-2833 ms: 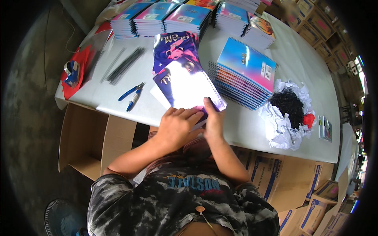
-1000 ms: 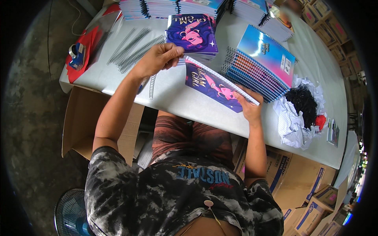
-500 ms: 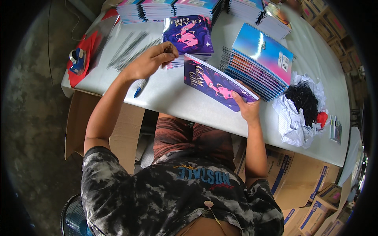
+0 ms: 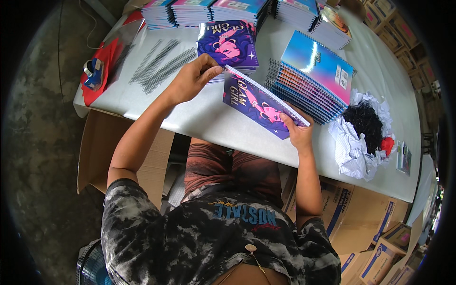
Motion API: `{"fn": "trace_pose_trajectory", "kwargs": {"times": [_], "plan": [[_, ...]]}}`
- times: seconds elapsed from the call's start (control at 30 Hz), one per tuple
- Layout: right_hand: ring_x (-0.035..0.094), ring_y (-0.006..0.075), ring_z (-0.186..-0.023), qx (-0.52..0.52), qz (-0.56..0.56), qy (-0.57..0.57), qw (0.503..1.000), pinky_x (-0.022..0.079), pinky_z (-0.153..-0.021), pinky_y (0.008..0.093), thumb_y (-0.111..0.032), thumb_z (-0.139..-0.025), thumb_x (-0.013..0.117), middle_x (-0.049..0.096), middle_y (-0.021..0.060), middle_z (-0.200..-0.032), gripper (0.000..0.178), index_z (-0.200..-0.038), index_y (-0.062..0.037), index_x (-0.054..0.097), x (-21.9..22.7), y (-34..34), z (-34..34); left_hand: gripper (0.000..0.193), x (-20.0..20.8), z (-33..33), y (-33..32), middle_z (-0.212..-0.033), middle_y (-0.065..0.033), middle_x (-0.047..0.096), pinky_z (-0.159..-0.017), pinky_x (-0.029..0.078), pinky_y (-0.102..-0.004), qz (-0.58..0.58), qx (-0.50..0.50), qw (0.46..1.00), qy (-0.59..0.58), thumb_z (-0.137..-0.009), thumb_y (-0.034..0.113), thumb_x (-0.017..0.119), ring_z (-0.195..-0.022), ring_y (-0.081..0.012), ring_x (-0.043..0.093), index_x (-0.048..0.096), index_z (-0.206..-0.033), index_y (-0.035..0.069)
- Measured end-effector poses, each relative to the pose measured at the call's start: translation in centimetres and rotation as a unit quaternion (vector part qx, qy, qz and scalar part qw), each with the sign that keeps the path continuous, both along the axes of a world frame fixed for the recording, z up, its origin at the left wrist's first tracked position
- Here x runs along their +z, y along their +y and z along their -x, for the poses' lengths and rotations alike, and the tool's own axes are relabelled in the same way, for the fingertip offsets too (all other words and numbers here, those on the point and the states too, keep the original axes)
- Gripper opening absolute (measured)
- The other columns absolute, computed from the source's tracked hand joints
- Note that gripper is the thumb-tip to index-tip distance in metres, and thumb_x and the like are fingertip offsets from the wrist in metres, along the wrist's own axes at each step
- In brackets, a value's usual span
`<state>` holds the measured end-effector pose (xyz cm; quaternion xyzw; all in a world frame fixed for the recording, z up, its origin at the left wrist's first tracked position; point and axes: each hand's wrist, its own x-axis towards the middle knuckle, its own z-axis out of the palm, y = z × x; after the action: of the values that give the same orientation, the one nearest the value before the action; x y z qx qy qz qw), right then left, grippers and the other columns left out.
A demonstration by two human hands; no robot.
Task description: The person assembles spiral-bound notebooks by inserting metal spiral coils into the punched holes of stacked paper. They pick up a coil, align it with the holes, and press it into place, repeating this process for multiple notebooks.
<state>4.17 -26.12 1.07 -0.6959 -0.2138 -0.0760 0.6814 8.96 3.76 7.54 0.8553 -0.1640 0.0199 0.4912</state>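
Note:
My right hand [image 4: 300, 133] grips the right end of an unbound notebook [image 4: 254, 102] with a purple illustrated cover, thumb on top. The notebook is tilted over the front of the table, its row of punched holes along the upper edge. At its upper left corner my left hand [image 4: 197, 78] is closed in a pinch. A small dark bit of a binding coil [image 4: 222, 68] shows at those fingertips; the rest is hidden. Just behind lies a stack of matching purple notebooks [image 4: 228, 45]. Loose spiral coils [image 4: 161, 64] lie left of my left hand.
A tall stack of spiral-bound blue-pink notebooks [image 4: 316, 66] stands to the right. Beside it are crumpled white paper [image 4: 349, 149] and a black tangle [image 4: 365, 122]. More notebooks [image 4: 237, 9] line the back. A blue tape dispenser [image 4: 94, 75] sits at left; cardboard boxes [image 4: 356, 213] are below.
My left hand has moved right and slightly down, from beside the notebook to its upper left corner. The right hand still holds the notebook, almost unmoved.

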Motion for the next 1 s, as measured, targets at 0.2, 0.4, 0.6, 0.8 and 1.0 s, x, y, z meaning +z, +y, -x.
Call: {"fn": "trace_pose_trajectory", "kwargs": {"times": [0.2,0.4,0.6,0.8,1.0], "plan": [[0.059,0.0091,-0.079,0.039,0.007,-0.008,0.999,0.047,-0.073,0.0227,-0.003,-0.08,0.065,0.066,0.0069,-0.093,0.026,-0.106,0.0012,0.062,0.0,-1.2,0.2,0.023,2.1,-0.1,0.6,-0.079,-0.0004,0.058,-0.063,0.042,-0.0221,0.137,-0.099,0.977,0.13,-0.082,0.022,0.065,-0.064,-0.01,0.046,0.055,-0.093,0.005],[0.059,0.0093,-0.077,0.005,-0.093,0.037,0.995,0.047,-0.072,0.0232,-0.002,-0.081,0.063,0.066,0.0062,-0.089,0.021,-0.101,0.0019,0.063,-1.1,0.2,0.8,0.036,4.5,0.0,0.5,-0.098,-0.0068,0.059,-0.074,0.045,-0.0332,-0.239,-0.177,0.948,-0.112,-0.077,0.018,0.067,-0.083,-0.0221,0.054,0.054,-0.108,0.004],[0.064,0.0175,-0.08,0.007,0.079,-0.08,0.994,0.049,-0.07,0.0251,0.002,-0.079,0.06,0.066,0.0149,-0.096,0.026,-0.105,0.0014,0.062,0.2,0.3,1.5,0.037,5.7,2.0,-2.2,-0.107,-0.0079,0.056,-0.089,0.036,-0.0353,-0.369,-0.066,0.875,-0.306,-0.072,0.017,0.069,-0.1,-0.0241,0.051,0.056,-0.105,0.009],[0.063,0.0243,-0.095,-0.001,0.062,-0.188,0.98,0.05,-0.081,0.0302,0.005,-0.077,0.056,0.063,0.0164,-0.104,0.03,-0.106,0.0007,0.062,-0.3,1.6,2.1,0.065,5.1,3.3,-2.3,-0.128,-0.0188,0.041,-0.1,0.026,-0.0484,-0.419,-0.003,0.839,-0.349,-0.072,0.04,0.068,-0.118,-0.0401,0.038,0.045,-0.12,0.004],[0.065,0.0271,-0.09,-0.028,0.085,-0.178,0.98,0.051,-0.078,0.0303,0.001,-0.077,0.058,0.063,0.018,-0.102,0.029,-0.105,0.0023,0.061,-0.5,2.8,4.0,0.106,-7.2,6.0,0.0,-0.14,-0.0341,0.006,-0.099,0.0,-0.0633,-0.4,0.003,0.764,-0.506,-0.073,0.078,0.027,-0.131,-0.0487,0.005,0.028,-0.13,-0.011]]}}
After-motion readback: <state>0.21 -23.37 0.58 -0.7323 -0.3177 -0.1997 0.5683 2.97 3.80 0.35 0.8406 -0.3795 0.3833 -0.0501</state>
